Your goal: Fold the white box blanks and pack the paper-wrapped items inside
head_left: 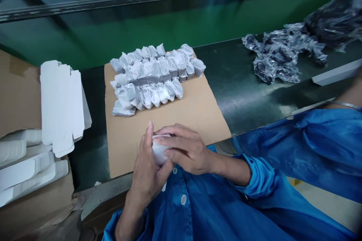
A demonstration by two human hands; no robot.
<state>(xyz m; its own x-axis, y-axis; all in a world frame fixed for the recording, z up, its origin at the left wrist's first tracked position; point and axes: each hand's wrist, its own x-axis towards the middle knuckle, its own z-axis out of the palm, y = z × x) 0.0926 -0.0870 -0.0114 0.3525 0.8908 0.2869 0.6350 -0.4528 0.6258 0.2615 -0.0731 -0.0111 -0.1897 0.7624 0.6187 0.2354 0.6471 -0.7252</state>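
Observation:
Both my hands hold one small white packet (158, 152) close to my chest, above the near edge of a brown cardboard sheet (198, 116). My left hand (147, 169) cups it from below with fingers pointing up. My right hand (183, 148) closes over it from the right. Farther back on the cardboard lie several rows of white plastic-wrapped pieces (155, 77). Blue sleeves cover both my arms.
A stack of flat white carton blanks (63, 101) lies at the left, with more white blanks (25, 169) on a brown box below. Clear bags with dark parts (279, 52) are heaped at the back right. A green belt (169, 26) runs behind the dark worktop.

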